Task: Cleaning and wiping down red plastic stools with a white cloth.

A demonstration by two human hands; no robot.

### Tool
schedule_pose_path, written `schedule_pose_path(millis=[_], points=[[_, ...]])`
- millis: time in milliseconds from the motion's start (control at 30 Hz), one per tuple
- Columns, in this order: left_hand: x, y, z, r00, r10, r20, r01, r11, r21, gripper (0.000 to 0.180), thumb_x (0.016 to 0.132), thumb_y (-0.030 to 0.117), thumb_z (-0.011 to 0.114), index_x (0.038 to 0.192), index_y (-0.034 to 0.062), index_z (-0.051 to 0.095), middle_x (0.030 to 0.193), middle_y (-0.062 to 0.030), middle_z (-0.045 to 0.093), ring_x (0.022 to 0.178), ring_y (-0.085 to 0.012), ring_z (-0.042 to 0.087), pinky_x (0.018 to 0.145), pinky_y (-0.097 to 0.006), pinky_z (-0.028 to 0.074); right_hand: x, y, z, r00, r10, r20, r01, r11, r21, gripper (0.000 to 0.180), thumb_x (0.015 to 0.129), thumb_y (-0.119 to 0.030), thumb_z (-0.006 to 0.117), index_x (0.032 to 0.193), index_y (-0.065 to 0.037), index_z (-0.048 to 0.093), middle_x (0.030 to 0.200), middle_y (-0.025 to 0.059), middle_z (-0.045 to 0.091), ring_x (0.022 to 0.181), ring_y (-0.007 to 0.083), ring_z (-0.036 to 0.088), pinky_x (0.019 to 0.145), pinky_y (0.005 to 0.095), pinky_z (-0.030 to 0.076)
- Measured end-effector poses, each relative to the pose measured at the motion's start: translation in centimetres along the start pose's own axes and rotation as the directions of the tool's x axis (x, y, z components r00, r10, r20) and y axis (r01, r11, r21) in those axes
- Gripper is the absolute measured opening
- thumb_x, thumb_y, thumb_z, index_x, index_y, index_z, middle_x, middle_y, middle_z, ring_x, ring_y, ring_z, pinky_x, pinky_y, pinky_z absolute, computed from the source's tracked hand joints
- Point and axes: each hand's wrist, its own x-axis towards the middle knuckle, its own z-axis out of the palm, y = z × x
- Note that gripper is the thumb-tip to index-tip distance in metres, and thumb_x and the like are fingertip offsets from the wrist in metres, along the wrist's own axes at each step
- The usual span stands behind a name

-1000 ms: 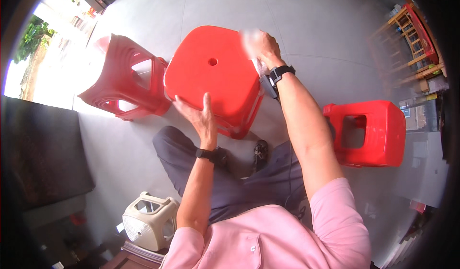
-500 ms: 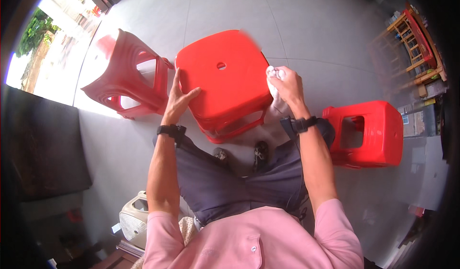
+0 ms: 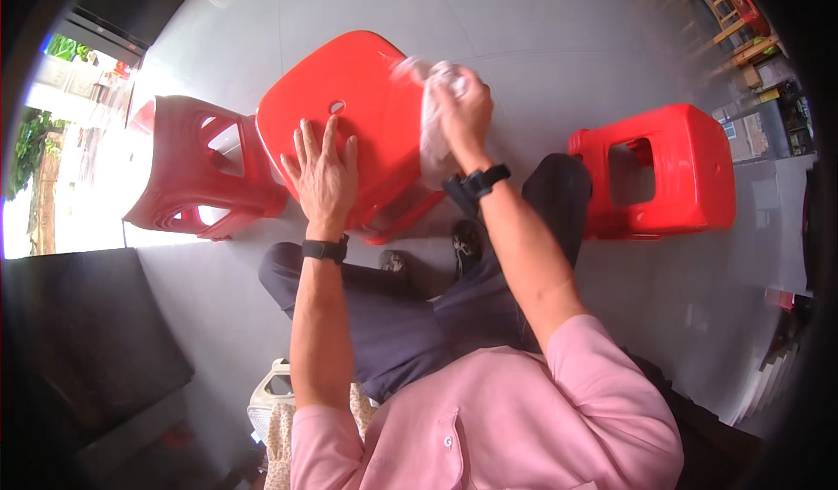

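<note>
Left hand (image 3: 325, 171): fingers (image 3: 305, 141) spread open and flat, palm down on the seat of the middle red stool (image 3: 349, 115), just below the small round hole in that seat. Nothing gripped. Dark band on the wrist.

Right hand (image 3: 463, 110): fingers closed around a bunched white cloth (image 3: 432, 119), pressed against the right edge of the same seat. Part of the cloth hangs down past the stool's rim toward the wrist. Dark watch (image 3: 478, 183) on this wrist.

The stool under both hands is tilted, its seat turned up toward the camera, resting on the floor just ahead of the person's shoes (image 3: 467, 237).

Surface — a smooth pale grey floor (image 3: 541, 45), faint seam lines, glossy enough to catch light. Bright daylight floods in at the left from an open doorway, greenery beyond it. Dark cabinet or furniture at lower left. Reddish wooden frames at the upper right rim — too bent by the lens to tell what kind.

Count: three red plastic stools. One in hand at centre; one lying on its side (image 3: 196, 176) touching its left edge; one on its side (image 3: 668, 171) well apart to the right. One cloth. One cream plastic basket (image 3: 266, 398) by the person's left hip. Person seated, pink shirt, dark trousers.
</note>
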Motion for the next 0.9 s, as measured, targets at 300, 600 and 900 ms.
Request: schedule_pose_path(millis=[300, 600, 900], points=[[0.2, 0.4, -0.1, 1.000, -0.018, -0.018, 0.019, 0.999, 0.034, 0.058, 0.109, 0.046, 0.057, 0.160, 0.0192, 0.051, 0.171, -0.0232, 0.036, 0.160, -0.0384, 0.033, 0.127, -0.067, 0.022, -7.9, 1.8, 0.8, 0.956, 0.273, -0.106, -0.222, 0.911, 0.346, 0.034, 0.106, -0.025, 0.059, 0.118, 0.006, 0.067, 0.107, 0.0183, 0.070, 0.103, 0.0354, 0.066, 0.096, 0.0419, 0.050], [0.3, 0.6, -0.2, 0.999, 0.010, 0.036, -0.011, 1.000, 0.027, 0.059, 0.111, 0.047, 0.052, 0.163, 0.0198, 0.048, 0.171, -0.0207, 0.037, 0.160, -0.0382, 0.031, 0.128, -0.065, 0.019, -22.2, 1.2, -1.0, 0.957, -0.017, 0.290, -0.042, 0.979, 0.198, 0.038, 0.092, -0.019, 0.080, 0.122, -0.002, 0.064, 0.120, 0.0123, 0.063, 0.118, 0.0286, 0.060, 0.105, 0.0401, 0.047], [0.4, 0.3, 0.0, 1.000, -0.029, 0.006, 0.028, 0.999, 0.047, 0.057, 0.110, 0.049, 0.053, 0.162, 0.0250, 0.050, 0.172, -0.0173, 0.038, 0.161, -0.0331, 0.033, 0.129, -0.063, 0.019, -5.8, -1.4, -3.8, 0.986, 0.115, 0.119, -0.163, 0.793, 0.587, 0.012, 0.101, -0.003, 0.065, 0.113, -0.001, 0.062, 0.107, 0.0066, 0.064, 0.087, 0.0120, 0.063, 0.071, 0.0286, 0.053]])
